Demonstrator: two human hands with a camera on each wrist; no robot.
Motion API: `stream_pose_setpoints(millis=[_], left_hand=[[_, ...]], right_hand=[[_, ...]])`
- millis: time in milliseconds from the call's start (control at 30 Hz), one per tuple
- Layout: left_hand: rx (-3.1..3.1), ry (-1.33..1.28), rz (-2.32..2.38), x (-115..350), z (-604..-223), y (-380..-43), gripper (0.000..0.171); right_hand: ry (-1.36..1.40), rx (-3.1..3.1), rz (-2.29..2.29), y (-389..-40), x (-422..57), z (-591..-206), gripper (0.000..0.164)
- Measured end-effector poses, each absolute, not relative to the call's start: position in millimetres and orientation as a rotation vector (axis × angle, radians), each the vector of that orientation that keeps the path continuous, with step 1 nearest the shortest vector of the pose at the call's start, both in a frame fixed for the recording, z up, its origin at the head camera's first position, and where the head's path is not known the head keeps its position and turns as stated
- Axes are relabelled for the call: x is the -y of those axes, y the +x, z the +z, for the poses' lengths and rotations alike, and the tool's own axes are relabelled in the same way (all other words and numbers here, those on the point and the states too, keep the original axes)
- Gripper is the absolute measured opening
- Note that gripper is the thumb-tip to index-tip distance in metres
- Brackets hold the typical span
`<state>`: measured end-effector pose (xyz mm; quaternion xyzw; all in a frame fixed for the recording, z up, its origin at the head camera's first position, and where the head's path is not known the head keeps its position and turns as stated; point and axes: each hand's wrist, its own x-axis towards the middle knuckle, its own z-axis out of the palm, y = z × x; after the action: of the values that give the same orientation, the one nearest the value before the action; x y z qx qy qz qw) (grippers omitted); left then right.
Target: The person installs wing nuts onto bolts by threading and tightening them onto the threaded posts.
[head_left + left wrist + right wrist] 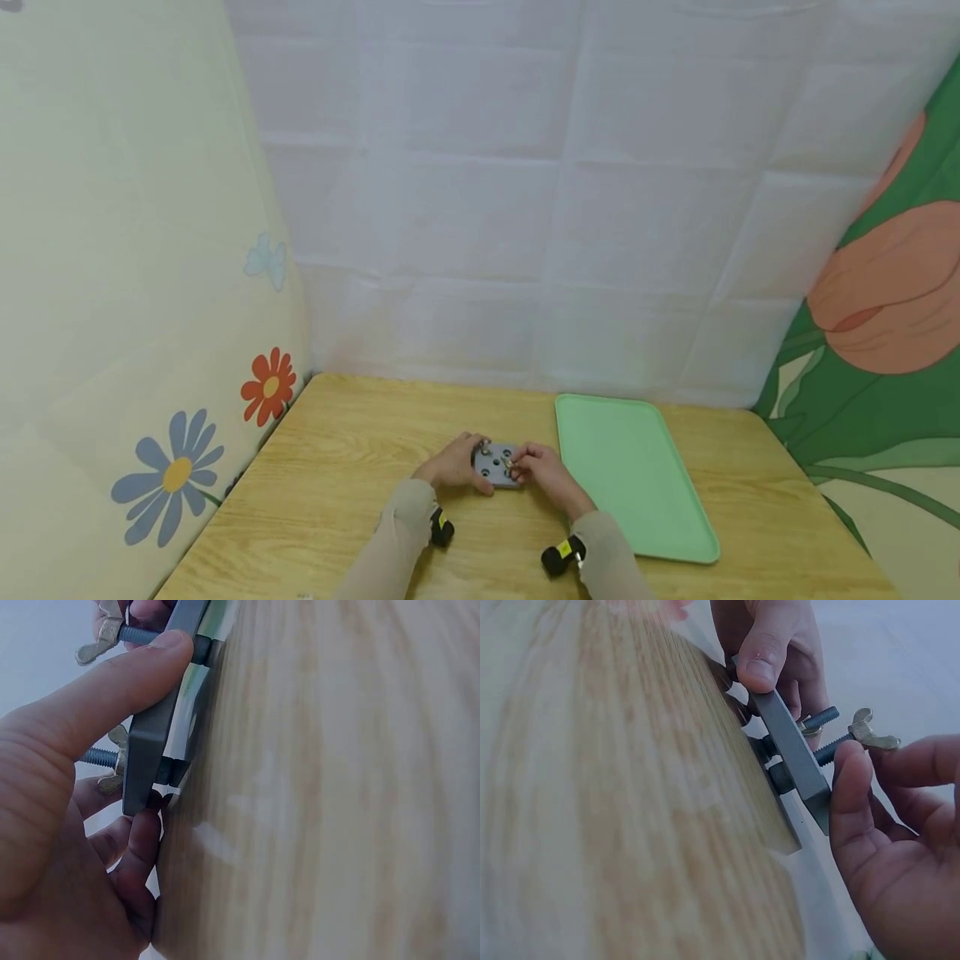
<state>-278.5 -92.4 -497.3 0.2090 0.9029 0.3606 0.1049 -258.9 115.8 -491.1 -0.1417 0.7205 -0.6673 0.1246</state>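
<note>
Where the flower-printed cloth [157,350] meets the wood-grain table [352,425] at the left, the scene runs rightward to the person's left hand [452,464], which grips a grey holed plate [497,477], thumb along its near edge. The plate lies just over the tabletop, between both hands. On its left, one wing nut [118,759] sits against the plate, its bolt protruding; on its right, another wing nut [871,733] sits near its bolt's outer end, pinched by the right hand [551,477]. Farther right lies a pale green tray [637,483].
</note>
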Motion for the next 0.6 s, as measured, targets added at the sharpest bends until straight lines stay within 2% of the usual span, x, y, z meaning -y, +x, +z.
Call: stream_pose_setpoints(millis=[133,367,600], left_hand=[[-2.652,0.615,1.078,92.6,-497.8,-277.6,0.087],[-2.632,0.619,1.124,92.9,-496.6,-278.3,0.085],[-2.626,0.611,1.129,93.6,-498.4,-278.8,0.085]], right_hand=[[-0.403,-2.121,-1.934,-264.8,-117.4,-502.4,0.017],[-0.48,-2.188,-1.846,-257.8,-118.0,-487.5,0.033],[-0.498,-2.304,-1.759,-241.8,-116.2,-470.8,0.021]])
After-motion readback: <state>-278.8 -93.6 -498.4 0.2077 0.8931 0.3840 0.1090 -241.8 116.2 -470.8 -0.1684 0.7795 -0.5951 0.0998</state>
